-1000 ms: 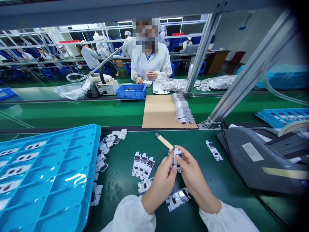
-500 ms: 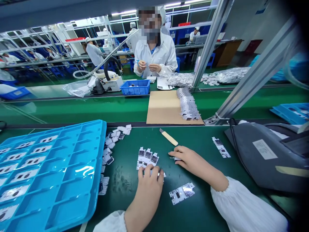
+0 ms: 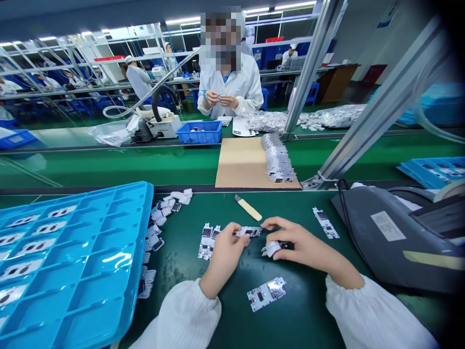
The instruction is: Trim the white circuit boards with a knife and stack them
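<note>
My left hand [image 3: 225, 249] and my right hand [image 3: 296, 242] meet over the green mat and pinch the two ends of a small white circuit strip [image 3: 249, 231] held between them. My right hand also keeps another small white piece [image 3: 271, 248] under its lower fingers. A group of similar boards [image 3: 207, 240] lies just left of my left hand. One more board [image 3: 266, 293] lies on the mat nearer to me. A small scraper with a pale handle [image 3: 248, 208] rests just beyond my hands.
A large blue compartment tray [image 3: 72, 261] with boards in its cells fills the left. Loose boards [image 3: 160, 228] trail along its right edge. A grey machine [image 3: 395, 237] stands at right. Beyond lie a cardboard sheet [image 3: 240, 165] with stacked boards and a co-worker in a white coat [image 3: 228, 87].
Both hands were flat on the mat half a second ago, the left over the board group. They have since lifted and come together on a strip held between them.
</note>
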Demonstrator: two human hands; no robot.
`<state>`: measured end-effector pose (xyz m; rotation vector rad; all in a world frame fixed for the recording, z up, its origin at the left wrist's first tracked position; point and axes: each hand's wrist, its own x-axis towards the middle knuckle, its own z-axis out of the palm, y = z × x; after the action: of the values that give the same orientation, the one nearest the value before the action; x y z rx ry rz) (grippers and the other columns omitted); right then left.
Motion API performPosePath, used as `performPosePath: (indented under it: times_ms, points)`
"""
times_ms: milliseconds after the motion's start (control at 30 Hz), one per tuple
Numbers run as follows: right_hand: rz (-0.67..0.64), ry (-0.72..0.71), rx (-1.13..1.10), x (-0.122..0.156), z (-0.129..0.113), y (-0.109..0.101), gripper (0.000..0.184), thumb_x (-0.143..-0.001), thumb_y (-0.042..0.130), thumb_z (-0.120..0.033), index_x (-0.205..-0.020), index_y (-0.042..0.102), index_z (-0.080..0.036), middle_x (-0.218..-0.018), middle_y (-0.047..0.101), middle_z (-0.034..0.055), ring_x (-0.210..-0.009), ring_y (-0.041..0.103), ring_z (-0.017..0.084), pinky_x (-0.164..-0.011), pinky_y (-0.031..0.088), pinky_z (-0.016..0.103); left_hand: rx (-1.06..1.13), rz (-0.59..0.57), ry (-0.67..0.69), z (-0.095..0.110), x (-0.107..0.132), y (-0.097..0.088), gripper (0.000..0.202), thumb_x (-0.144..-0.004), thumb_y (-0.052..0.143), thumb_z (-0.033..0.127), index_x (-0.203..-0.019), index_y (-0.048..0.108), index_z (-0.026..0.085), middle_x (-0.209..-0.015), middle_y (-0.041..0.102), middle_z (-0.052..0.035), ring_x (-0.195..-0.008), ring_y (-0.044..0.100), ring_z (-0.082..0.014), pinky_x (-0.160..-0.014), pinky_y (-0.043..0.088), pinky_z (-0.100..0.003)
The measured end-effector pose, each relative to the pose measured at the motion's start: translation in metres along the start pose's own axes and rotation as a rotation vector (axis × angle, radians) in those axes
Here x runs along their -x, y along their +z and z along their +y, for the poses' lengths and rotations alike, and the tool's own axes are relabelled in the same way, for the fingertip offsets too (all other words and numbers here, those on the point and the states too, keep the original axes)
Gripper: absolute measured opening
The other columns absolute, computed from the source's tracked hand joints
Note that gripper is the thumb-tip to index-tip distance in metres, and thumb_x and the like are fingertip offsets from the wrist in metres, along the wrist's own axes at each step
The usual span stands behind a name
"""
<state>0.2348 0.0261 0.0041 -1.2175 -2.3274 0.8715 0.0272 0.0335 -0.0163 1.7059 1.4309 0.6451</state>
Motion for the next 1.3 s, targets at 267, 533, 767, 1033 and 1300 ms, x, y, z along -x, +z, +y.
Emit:
performPosePath:
  times_ms: [267, 533, 767, 1033, 1300]
  points:
    - [0.007, -0.102, 0.164, -0.013, -0.002, 0.043, 0.026, -0.084, 0.057, -0.021, -0.108, 0.061, -0.027, -0.112, 0.056, 0.0057, -0.103, 0.052, 0.021, -0.092, 0.039, 0.041, -0.315, -0.006, 0.137, 0.004, 0.024, -0.004, 0.034, -0.084, 0.04, 0.008, -0.11, 0.061, 0.01, -0.121, 0.057, -0.0161, -0.112, 0.053, -0.0278, -0.096, 0.042, -0.044]
    - [0.043, -0.129, 0.226, -0.015, -0.006, 0.045, 0.039, -0.079, 0.063, -0.016, -0.117, 0.053, -0.019, -0.106, 0.06, 0.0074, -0.098, 0.053, 0.022, -0.092, 0.035, 0.044, -0.643, 0.136, 0.005, -0.009, 0.036, -0.018, 0.03, -0.083, 0.051, 0.012, -0.111, 0.061, 0.01, -0.109, 0.057, -0.0193, -0.102, 0.05, -0.039, -0.08, 0.041, -0.059]
    - [-0.011, -0.103, 0.189, -0.014, -0.006, 0.042, 0.028, -0.078, 0.064, -0.016, -0.105, 0.057, -0.021, -0.102, 0.06, 0.0048, -0.097, 0.053, 0.02, -0.09, 0.035, 0.039, -0.581, -0.037, 0.031, -0.009, 0.038, -0.018, 0.019, -0.077, 0.06, 0.01, -0.096, 0.061, 0.014, -0.103, 0.061, -0.0104, -0.097, 0.057, -0.027, -0.083, 0.046, -0.042]
    - [-0.1, -0.061, 0.091, -0.011, -0.007, 0.029, 0.029, -0.079, 0.065, -0.025, -0.107, 0.059, -0.023, -0.107, 0.062, 0.0034, -0.103, 0.053, 0.019, -0.093, 0.035, 0.036, -0.352, -0.123, -0.034, -0.008, 0.016, -0.042, 0.043, -0.06, 0.075, 0.021, -0.101, 0.063, 0.02, -0.094, 0.059, -0.0046, -0.067, 0.06, -0.0173, -0.06, 0.047, -0.028]
    - [-0.129, -0.021, 0.029, -0.008, -0.008, 0.023, 0.026, -0.076, 0.067, -0.028, -0.1, 0.061, -0.022, -0.11, 0.057, 0.0053, -0.104, 0.053, 0.02, -0.088, 0.042, 0.032, -0.098, 0.099, -0.05, -0.007, -0.008, -0.044, 0.018, -0.082, 0.047, 0.028, -0.086, 0.06, 0.016, -0.082, 0.06, -0.0046, -0.064, 0.065, -0.0146, -0.06, 0.05, -0.025]
